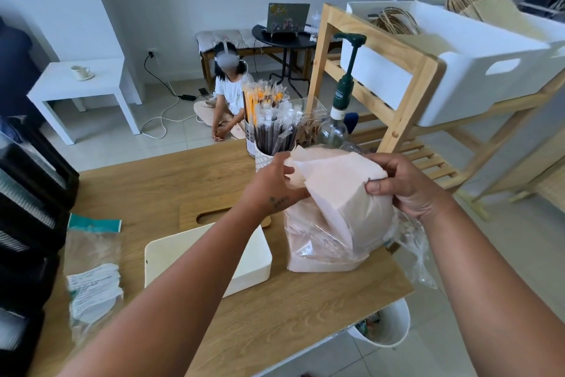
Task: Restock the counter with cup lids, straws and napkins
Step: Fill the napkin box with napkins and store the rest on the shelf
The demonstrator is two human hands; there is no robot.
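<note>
The landmark here is the white napkin box (211, 257) lying open on the wooden desk (159, 187), probably placed close to the person so a fresh stack can drop straight in.

Far to the left of the box, black stacked trays (27, 199) stand at the desk's edge; what they hold is too blurred to tell. Between them and the box lies a clear bag of white paper items (91, 282), flat and apart from both hands, seemingly set aside.

Just behind the box rests its wooden lid with a slot (211, 216), taken off so the box is open for filling.

Behind the box and to its right, the wrapped straws (269, 120) stand upright in a cup, apparently already stocked.

Right of the box, the left hand (275, 184) has its grip half closed, fingers curled around the left end of the napkin stack (336, 190). The stack is bent into an arch and half out of the torn plastic bag (336, 245), which stands on the desk just beside the box. Bending the stack likely helps it clear the bag's mouth.

The right hand (406, 187) pinches the stack's right end, thumb on the near face and fingers wrapped behind, so the grip is closed on the napkins from both sides together.

Below the desk's right corner, a white bin (388, 327) stands on the floor, handy for the spent bag.
</note>
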